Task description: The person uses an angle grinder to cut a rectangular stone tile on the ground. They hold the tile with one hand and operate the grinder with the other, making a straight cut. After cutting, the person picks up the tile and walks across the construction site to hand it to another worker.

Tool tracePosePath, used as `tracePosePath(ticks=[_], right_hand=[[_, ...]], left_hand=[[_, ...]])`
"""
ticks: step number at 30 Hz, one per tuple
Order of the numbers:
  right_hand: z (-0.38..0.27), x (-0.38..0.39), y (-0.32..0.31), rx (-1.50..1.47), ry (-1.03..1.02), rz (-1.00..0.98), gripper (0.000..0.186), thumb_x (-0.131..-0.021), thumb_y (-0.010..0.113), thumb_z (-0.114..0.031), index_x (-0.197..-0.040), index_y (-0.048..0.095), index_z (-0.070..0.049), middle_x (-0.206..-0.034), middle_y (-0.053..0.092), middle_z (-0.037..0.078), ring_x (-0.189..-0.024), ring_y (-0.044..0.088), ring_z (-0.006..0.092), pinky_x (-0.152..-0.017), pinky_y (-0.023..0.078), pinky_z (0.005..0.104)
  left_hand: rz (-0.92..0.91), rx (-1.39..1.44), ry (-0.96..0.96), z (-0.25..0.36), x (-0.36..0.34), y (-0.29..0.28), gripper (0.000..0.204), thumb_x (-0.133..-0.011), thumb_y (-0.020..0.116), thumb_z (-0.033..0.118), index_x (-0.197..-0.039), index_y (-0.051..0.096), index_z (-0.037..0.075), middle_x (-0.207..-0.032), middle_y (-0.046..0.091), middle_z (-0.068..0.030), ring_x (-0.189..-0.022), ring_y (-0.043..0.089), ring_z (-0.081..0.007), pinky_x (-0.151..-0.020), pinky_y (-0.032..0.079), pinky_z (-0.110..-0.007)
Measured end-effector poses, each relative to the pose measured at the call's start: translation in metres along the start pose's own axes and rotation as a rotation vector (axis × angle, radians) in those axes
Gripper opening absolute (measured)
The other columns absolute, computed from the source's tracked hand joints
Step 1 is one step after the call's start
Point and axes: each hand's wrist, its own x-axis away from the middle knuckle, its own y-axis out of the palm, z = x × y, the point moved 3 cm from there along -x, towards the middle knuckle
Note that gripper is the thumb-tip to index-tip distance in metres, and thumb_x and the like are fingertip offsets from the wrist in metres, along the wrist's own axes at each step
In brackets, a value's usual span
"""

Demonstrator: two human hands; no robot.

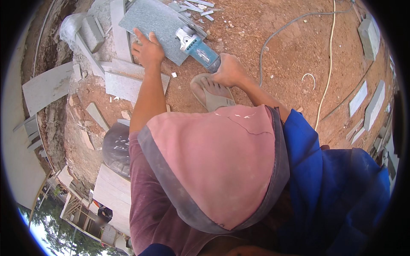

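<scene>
My right hand (230,71) is wrapped round the rear of a blue-green angle grinder (202,53) with a silver head. The grinder's head and disc lie over the right edge of a grey stone slab (147,23); whether the disc touches the stone I cannot tell. My left hand (148,50) rests on the slab's near left part, its fingers spread and holding nothing. Under the slab's left side are paler slabs (121,32). A sandalled foot (210,91) stands just below the grinder.
Offcut strips (200,6) lie beyond the slab. A grey cord (282,29) and a cream cable (329,64) cross the reddish dirt at right. More slabs (374,104) lie at far right. Broken pieces and a clear plastic bag (70,27) are at left.
</scene>
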Motion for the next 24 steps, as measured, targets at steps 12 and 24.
tracePosePath(ticks=[12,24], right_hand=[[-0.005,0.01,-0.007,-0.047,0.009,0.015,0.05,-0.065,0.081,-0.026,-0.093,0.069,0.014,-0.096,0.072,0.036,-0.097,0.074,0.0471,-0.087,0.059,0.0488],[-0.001,0.011,-0.005,-0.037,0.017,-0.02,0.058,-0.065,0.082,-0.03,-0.103,0.069,0.011,-0.099,0.073,0.033,-0.097,0.074,0.0451,-0.086,0.058,0.0468]], left_hand=[[-0.005,0.01,-0.006,0.003,0.002,-0.003,0.075,-0.112,0.038,0.051,-0.171,0.006,0.018,-0.161,0.024,-0.0365,-0.15,0.023,-0.0506,-0.118,0.034,-0.061],[0.003,-0.006,-0.01,0.006,0.003,-0.004,0.074,-0.111,0.038,0.049,-0.171,0.007,0.017,-0.159,0.026,-0.0371,-0.148,0.025,-0.0508,-0.116,0.036,-0.062]])
